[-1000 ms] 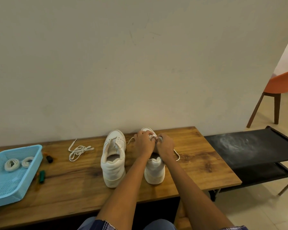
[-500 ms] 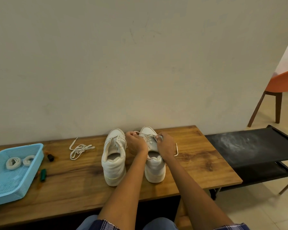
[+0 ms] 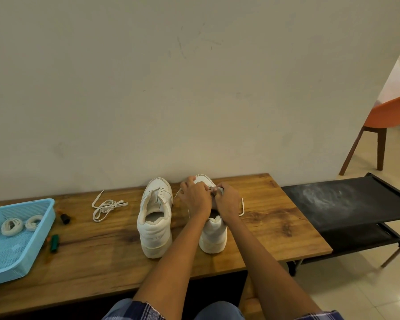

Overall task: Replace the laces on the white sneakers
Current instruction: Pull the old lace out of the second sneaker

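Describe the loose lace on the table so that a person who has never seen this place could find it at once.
Start at the wooden table by the wall. Between the blue basket at its left end and the unlaced sneaker, a white lace lies in a tangle on the wood. Unlike the two laces in the basket, it is not coiled.

wooden table (image 3: pixel 275 218) against plain wall (image 3: pixel 171 88), small black item (image 3: pixel 65 218) and green item (image 3: pixel 54 243) beside blue basket (image 3: pixel 47 221), black fabric rack (image 3: pixel 346 204) right, orange chair (image 3: pixel 388 116) beyond
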Demonstrator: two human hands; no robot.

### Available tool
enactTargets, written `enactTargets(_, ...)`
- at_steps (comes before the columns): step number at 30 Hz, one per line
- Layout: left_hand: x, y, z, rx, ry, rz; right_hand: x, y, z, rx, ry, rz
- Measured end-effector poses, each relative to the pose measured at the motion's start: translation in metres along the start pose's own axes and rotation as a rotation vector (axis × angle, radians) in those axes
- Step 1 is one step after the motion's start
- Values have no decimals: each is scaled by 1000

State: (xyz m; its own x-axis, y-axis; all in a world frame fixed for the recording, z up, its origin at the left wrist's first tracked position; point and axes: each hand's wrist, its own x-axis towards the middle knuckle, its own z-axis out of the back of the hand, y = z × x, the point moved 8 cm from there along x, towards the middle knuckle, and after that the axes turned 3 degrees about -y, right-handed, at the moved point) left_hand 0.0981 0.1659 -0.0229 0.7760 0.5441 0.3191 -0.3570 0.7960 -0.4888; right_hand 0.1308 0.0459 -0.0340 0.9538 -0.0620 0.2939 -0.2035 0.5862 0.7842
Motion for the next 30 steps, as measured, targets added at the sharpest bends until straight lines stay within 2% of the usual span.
enactTargets(3,0,-5,-1,36,11,-52,0,-1,-1,1,8,-17)
enactTargets(6,3,1,0,-127,-42,-10,0,-1,-1,21,6,-10)
enactTargets(9,3,19,20,-430,-227,169,1,-2,-3,27,21,-7)
enactTargets(13,3,51,36,-928,-407,562,1,-5,-3,20,17,-33)
enactTargets(14,7,54,37,-1040,-415,600,1,-4,-4,17,20,-30)
enactTargets(16,19,47,41,-1202,-386,551,1,-4,-4,21,29,-31)
enactTargets(19,26,24,38,-1313,-261,493,-1,-2,-3,30,36,-25)
enactTargets(21,28,13,33,-1192,-147,460,-1,0,-1,34,35,-23)
enactTargets(25,26,-15,20,-309,233,22,-1,0,-2,25,31,-11)
enactTargets(27,19,-20,14,-26,272,-100,-2,-1,-2,25,32,-12)
enactTargets(30,13,-21,8,73,276,-109,-2,0,-2,20,41,-12)
